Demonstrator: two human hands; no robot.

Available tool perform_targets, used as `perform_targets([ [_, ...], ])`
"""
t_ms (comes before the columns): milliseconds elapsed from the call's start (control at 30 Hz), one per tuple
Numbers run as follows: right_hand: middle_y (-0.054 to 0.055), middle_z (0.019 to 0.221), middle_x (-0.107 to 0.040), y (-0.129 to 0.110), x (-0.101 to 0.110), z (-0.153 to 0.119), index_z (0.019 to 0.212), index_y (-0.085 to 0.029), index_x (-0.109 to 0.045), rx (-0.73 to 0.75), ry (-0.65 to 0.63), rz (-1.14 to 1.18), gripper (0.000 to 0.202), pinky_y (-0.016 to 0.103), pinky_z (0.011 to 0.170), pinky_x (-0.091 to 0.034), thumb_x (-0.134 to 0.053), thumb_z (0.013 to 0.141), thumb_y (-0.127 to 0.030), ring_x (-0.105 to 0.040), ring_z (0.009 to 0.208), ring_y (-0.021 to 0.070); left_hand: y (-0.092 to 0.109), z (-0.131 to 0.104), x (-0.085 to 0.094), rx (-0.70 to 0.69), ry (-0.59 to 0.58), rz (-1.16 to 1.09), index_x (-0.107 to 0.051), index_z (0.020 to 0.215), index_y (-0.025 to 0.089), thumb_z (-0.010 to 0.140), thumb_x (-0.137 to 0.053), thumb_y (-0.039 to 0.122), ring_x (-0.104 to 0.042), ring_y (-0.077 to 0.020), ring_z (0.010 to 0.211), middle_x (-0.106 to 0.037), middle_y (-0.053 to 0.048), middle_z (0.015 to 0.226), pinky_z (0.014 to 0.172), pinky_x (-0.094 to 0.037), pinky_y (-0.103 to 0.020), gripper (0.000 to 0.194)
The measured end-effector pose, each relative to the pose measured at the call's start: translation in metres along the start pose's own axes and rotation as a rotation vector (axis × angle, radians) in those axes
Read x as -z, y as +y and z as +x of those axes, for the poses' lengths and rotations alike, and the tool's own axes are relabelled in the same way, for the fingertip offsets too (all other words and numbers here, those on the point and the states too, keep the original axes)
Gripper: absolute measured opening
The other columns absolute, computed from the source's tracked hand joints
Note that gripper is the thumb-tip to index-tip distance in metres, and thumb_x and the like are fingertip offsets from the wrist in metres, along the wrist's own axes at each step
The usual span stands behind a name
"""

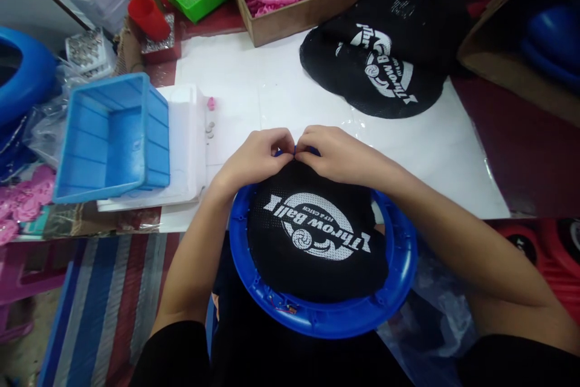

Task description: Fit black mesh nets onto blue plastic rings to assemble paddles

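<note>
A blue plastic ring (335,319) rests over my lap and leans against the table's near edge. Inside it lies a round black mesh cloth (281,260) printed in white with "Throw Ball". My left hand (261,156) and my right hand (334,154) meet at the ring's far rim. Both have thumb and fingers pinched on the cloth's edge there, almost touching each other. The cloth sits loose of the ring on the right, where a gap shows. Thin wires and a small part (290,307) sit in the ring's near-left channel.
Behind, more printed black mesh cloths (389,73) lie piled on white sheeting (226,73). A blue bin (156,145) stands left. Farther back are a box (312,20) of pink parts, a green tray (199,9) of small metal pieces and a red cup (148,17).
</note>
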State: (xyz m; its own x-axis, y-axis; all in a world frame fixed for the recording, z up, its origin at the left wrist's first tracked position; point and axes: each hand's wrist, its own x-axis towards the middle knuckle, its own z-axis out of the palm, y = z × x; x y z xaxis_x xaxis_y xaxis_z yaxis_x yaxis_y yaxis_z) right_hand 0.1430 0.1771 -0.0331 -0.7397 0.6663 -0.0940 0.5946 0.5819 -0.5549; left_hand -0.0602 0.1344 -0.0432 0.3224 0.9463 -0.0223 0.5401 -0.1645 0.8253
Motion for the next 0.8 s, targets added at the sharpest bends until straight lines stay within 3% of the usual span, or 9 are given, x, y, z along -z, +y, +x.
perform_targets([
  [233,0.009,0.100,-0.069,0.007,0.003,-0.008,0.096,-0.018,-0.075,0.069,0.069,0.010,0.013,0.038,0.086,-0.048,-0.063,0.100,-0.021,-0.065,0.093,0.0249,0.000,-0.003,0.003,-0.022,-0.010,0.036,-0.070,0.084,0.018,0.082,-0.063,0.012,-0.062,-0.0143,0.079,-0.073,0.000,0.084,0.078,-0.048,-0.030,0.009],
  [367,0.013,0.114,-0.069,0.017,0.008,-0.038,0.111,-0.021,-0.074,0.126,0.177,-0.030,0.019,0.047,0.099,-0.051,-0.057,0.103,-0.027,-0.063,0.110,0.0312,0.003,-0.014,0.009,0.027,-0.025,0.109,-0.072,0.087,0.020,0.085,-0.064,0.013,-0.063,-0.0147,0.079,-0.075,0.000,0.088,0.077,-0.048,-0.031,0.011],
  [500,0.017,0.124,-0.067,0.016,0.011,-0.077,0.118,-0.022,-0.071,0.079,0.203,-0.124,0.024,0.059,0.103,-0.052,-0.054,0.104,-0.030,-0.061,0.117,0.0376,0.008,-0.035,0.013,0.080,-0.011,0.243,-0.073,0.094,0.022,0.089,-0.060,0.012,-0.064,-0.0162,0.078,-0.076,-0.001,0.089,0.073,-0.047,-0.032,0.016],
  [633,0.018,0.124,-0.068,0.013,0.006,-0.098,0.116,-0.022,-0.070,0.047,0.173,-0.170,0.023,0.062,0.100,-0.055,-0.052,0.104,-0.029,-0.063,0.115,0.0391,0.016,-0.059,0.007,0.133,0.037,0.324,-0.071,0.094,0.023,0.102,-0.053,0.021,-0.066,-0.0193,0.078,-0.076,-0.003,0.089,0.070,-0.046,-0.034,0.020],
  [800,0.017,0.121,-0.069,0.017,-0.006,-0.094,0.115,-0.020,-0.068,0.019,0.210,-0.148,0.024,0.056,0.097,-0.058,-0.046,0.105,-0.020,-0.066,0.113,0.0355,0.029,-0.074,-0.009,0.165,0.110,0.447,-0.069,0.113,0.021,0.107,-0.054,0.027,-0.069,-0.0264,0.098,-0.075,-0.010,0.108,0.086,-0.053,-0.041,0.017],
])
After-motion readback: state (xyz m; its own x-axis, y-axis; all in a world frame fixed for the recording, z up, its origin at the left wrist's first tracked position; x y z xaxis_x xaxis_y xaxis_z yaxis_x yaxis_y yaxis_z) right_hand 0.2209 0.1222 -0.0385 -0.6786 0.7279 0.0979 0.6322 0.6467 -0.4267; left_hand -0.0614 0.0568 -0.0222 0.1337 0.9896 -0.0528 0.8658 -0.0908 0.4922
